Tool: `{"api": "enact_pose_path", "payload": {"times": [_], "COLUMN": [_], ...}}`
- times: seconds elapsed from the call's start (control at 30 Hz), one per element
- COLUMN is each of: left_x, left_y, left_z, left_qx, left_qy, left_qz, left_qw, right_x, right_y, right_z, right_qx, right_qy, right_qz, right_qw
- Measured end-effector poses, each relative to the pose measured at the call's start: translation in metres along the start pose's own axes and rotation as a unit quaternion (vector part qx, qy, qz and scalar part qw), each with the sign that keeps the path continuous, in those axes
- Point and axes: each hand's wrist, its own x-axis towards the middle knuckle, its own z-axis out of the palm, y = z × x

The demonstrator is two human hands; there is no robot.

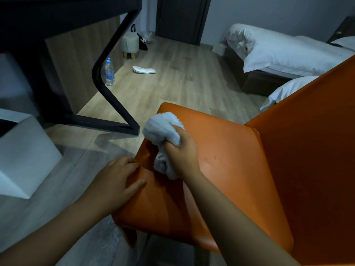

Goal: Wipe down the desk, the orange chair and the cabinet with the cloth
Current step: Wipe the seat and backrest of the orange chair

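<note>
The orange chair (230, 160) fills the lower right, its seat facing me and its backrest rising on the right. My right hand (182, 148) is closed around a bunched pale blue cloth (163, 129), pressed on the seat near its left front edge. A tail of the cloth hangs down toward the seat's middle. My left hand (119, 181) grips the seat's left edge, thumb on top. The dark desk (57, 12) stands at the upper left with a black angled leg (113, 73). No cabinet is clearly in view.
A water bottle (109, 72) stands on the wooden floor by the desk leg. A white item (144, 70) lies on the floor beyond. A small stool (130, 45), a dark door (180, 18), a white-sheeted bed (278, 52) and a white block (25, 150) surround the chair.
</note>
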Motion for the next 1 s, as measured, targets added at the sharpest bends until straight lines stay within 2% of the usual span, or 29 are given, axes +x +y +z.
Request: {"api": "enact_pose_path", "payload": {"times": [0.07,0.2,0.37,0.73,0.87,1.0], "left_x": [-0.001,-0.002,-0.001,-0.018,-0.028,-0.036], "left_y": [0.005,0.019,0.040,0.095,0.105,0.110], "left_z": [-0.002,-0.005,0.000,0.012,0.018,0.025], "left_qx": [-0.001,0.000,-0.002,-0.008,0.000,0.007], "left_qy": [-0.003,-0.001,0.010,0.014,0.005,0.004], "left_qz": [0.004,0.025,0.065,0.126,0.129,0.132], "left_qw": [1.000,1.000,0.998,0.992,0.992,0.991], "right_x": [-0.001,-0.019,-0.048,-0.115,-0.140,-0.157], "right_y": [-0.005,-0.013,0.002,0.043,0.055,0.076], "right_z": [-0.017,-0.068,-0.122,-0.187,-0.196,-0.194], "right_qx": [-0.002,0.063,0.078,-0.018,-0.051,-0.087], "right_qy": [0.017,0.068,0.090,0.192,0.219,0.220], "right_qz": [0.001,0.020,0.027,0.063,0.061,0.105], "right_qw": [1.000,0.996,0.992,0.979,0.973,0.966]}}
